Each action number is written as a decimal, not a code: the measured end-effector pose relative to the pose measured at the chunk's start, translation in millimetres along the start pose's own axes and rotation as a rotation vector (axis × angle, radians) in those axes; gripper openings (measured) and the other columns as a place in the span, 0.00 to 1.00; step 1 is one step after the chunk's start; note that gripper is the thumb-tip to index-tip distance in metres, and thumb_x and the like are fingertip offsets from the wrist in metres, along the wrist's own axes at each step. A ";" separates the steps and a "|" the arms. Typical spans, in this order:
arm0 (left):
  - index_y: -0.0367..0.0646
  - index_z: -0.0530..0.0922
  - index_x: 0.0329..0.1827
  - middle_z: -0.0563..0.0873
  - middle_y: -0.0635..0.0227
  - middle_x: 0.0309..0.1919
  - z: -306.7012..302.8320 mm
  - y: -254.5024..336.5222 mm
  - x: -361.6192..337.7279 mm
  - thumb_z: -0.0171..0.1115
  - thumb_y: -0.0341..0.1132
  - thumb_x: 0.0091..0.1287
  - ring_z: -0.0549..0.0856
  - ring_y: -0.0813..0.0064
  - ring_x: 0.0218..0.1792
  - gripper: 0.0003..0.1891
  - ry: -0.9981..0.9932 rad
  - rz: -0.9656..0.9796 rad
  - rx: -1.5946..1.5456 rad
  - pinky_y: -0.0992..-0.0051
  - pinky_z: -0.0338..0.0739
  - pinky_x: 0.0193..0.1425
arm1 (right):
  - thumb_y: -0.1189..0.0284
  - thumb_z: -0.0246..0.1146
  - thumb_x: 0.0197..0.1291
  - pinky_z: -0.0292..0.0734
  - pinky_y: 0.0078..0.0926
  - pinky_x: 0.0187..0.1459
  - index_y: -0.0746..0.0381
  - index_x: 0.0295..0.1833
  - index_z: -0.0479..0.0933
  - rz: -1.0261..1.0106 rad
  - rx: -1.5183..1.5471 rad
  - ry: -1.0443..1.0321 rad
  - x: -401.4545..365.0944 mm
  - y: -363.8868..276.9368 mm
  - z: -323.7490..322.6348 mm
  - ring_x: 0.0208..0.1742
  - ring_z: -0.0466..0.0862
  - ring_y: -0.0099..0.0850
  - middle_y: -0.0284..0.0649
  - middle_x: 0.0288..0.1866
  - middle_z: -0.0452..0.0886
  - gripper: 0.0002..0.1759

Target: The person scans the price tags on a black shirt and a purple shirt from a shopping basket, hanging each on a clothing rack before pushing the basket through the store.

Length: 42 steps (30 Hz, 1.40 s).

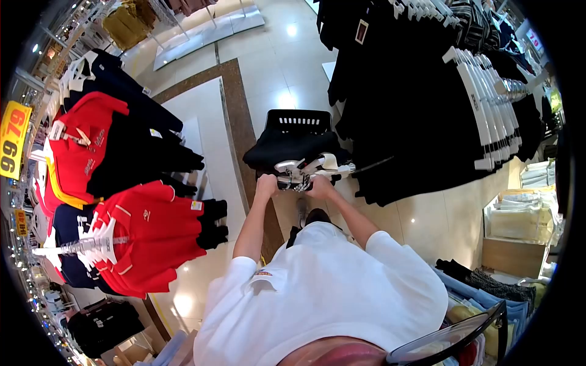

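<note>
Glossy tiled floor (274, 67) runs between clothing racks in a store, where a person in a white shirt (329, 293) holds a black basket (299, 112) directly in front of the body. Left hand (267, 185) and right hand (319, 186) are both closed on the basket's near end, their exact hold partly hidden, with white hangers (330, 162) clustered just beyond them. Black clothing (290, 148) is heaped inside. Red shirts (168, 238) hang at left near a yellow price sign (13, 139); black garments (409, 116) crowd a rack at right.

Basket (298, 114) between hanging garments (162, 232)
</note>
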<state>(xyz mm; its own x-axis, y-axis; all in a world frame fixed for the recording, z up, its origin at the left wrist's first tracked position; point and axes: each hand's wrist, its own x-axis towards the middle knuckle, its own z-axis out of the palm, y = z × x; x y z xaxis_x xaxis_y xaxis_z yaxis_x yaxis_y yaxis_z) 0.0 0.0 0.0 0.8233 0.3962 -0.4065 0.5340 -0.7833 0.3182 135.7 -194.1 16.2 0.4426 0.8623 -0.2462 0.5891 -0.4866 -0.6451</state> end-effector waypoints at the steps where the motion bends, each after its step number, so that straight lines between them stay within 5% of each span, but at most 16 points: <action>1: 0.43 0.86 0.33 0.85 0.49 0.32 -1.8 -4.6 0.6 0.66 0.32 0.44 0.85 0.53 0.40 0.12 -0.009 -0.005 -0.009 0.62 0.80 0.49 | 0.58 0.68 0.39 0.77 0.40 0.41 0.63 0.30 0.83 0.022 -0.010 -0.027 5.1 0.3 4.5 0.37 0.82 0.48 0.53 0.30 0.82 0.18; 6: 0.43 0.86 0.34 0.86 0.52 0.33 -43.1 -1.9 56.6 0.71 0.35 0.41 0.85 0.54 0.40 0.14 0.002 -0.002 -0.032 0.62 0.80 0.49 | 0.58 0.66 0.40 0.77 0.41 0.43 0.63 0.31 0.83 0.013 0.007 -0.017 67.5 17.0 -25.1 0.38 0.82 0.49 0.53 0.32 0.82 0.18; 8: 0.43 0.86 0.35 0.84 0.47 0.33 -62.9 1.8 68.6 0.58 0.28 0.45 0.84 0.50 0.39 0.14 0.023 -0.002 -0.085 0.60 0.79 0.50 | 0.59 0.66 0.39 0.77 0.41 0.44 0.63 0.31 0.83 0.034 0.024 -0.010 84.5 9.8 -43.1 0.39 0.82 0.49 0.53 0.32 0.82 0.18; 11: 0.43 0.86 0.37 0.84 0.46 0.34 -67.7 -3.2 95.9 0.58 0.27 0.44 0.84 0.50 0.40 0.15 0.011 -0.018 -0.079 0.61 0.78 0.51 | 0.60 0.67 0.39 0.77 0.42 0.45 0.63 0.31 0.83 0.058 0.041 -0.009 110.8 19.5 -50.5 0.39 0.82 0.48 0.53 0.33 0.82 0.17; 15: 0.44 0.86 0.35 0.85 0.50 0.35 -77.1 -12.8 129.9 0.64 0.32 0.45 0.84 0.52 0.42 0.13 0.067 0.001 -0.072 0.61 0.79 0.51 | 0.61 0.67 0.39 0.78 0.41 0.43 0.65 0.31 0.83 0.089 -0.011 -0.006 142.5 18.2 -70.6 0.37 0.82 0.50 0.53 0.31 0.82 0.18; 23: 0.37 0.83 0.33 0.84 0.45 0.36 -109.7 -23.5 206.9 0.60 0.32 0.46 0.84 0.50 0.42 0.12 -0.097 0.011 0.020 0.60 0.78 0.51 | 0.59 0.71 0.33 0.77 0.42 0.42 0.67 0.28 0.82 0.048 -0.033 -0.018 215.1 28.7 -106.1 0.37 0.81 0.51 0.56 0.30 0.81 0.22; 31: 0.35 0.84 0.30 0.84 0.44 0.33 -138.2 -40.0 291.0 0.61 0.34 0.45 0.84 0.49 0.39 0.12 -0.076 0.022 -0.065 0.59 0.79 0.48 | 0.55 0.71 0.35 0.77 0.41 0.46 0.64 0.31 0.83 -0.025 -0.154 0.067 305.8 54.5 -132.3 0.40 0.82 0.48 0.53 0.33 0.83 0.23; 35: 0.33 0.83 0.30 0.84 0.44 0.34 -159.8 -40.6 329.6 0.62 0.34 0.45 0.84 0.49 0.40 0.13 -0.082 0.008 -0.092 0.59 0.79 0.48 | 0.54 0.71 0.34 0.78 0.42 0.46 0.63 0.32 0.83 0.053 -0.172 -0.103 352.4 59.9 -158.2 0.39 0.83 0.48 0.53 0.33 0.82 0.24; 42: 0.35 0.82 0.31 0.85 0.46 0.36 -185.6 -47.4 389.1 0.62 0.34 0.46 0.85 0.50 0.41 0.13 -0.048 0.026 -0.099 0.59 0.80 0.48 | 0.56 0.71 0.35 0.76 0.43 0.39 0.64 0.30 0.81 0.039 -0.136 -0.056 420.1 72.9 -188.2 0.36 0.82 0.50 0.53 0.29 0.81 0.22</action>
<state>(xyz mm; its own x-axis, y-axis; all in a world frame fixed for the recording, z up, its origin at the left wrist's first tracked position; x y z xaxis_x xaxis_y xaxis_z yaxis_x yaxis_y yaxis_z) 330.7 280.2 -14.3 0.8282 0.3513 -0.4366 0.5310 -0.7409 0.4112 491.8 106.2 1.8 0.4307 0.8471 -0.3115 0.6601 -0.5310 -0.5313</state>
